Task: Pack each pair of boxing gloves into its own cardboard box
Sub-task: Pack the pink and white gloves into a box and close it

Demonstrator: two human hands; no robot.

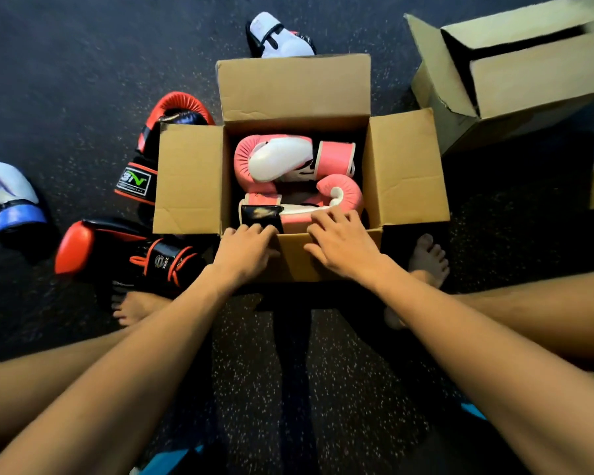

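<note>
Both pink-and-white boxing gloves (290, 176) sit inside the open brown cardboard box (405, 173), while the left hand (246, 252) and right hand (342, 243) rest flat, fingers loose, gripping nothing, on its near flap.

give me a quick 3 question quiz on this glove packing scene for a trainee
1. True or false: both pink and white gloves lie inside the open box.
2. Where do the two red and black gloves lie? A) in the open box B) on the floor beside its left flap C) in the second box
3. What are the left hand and right hand resting on?

Key
1. True
2. B
3. The box's near flap, with the fingers reaching over its edge toward the nearer pink glove.
</note>
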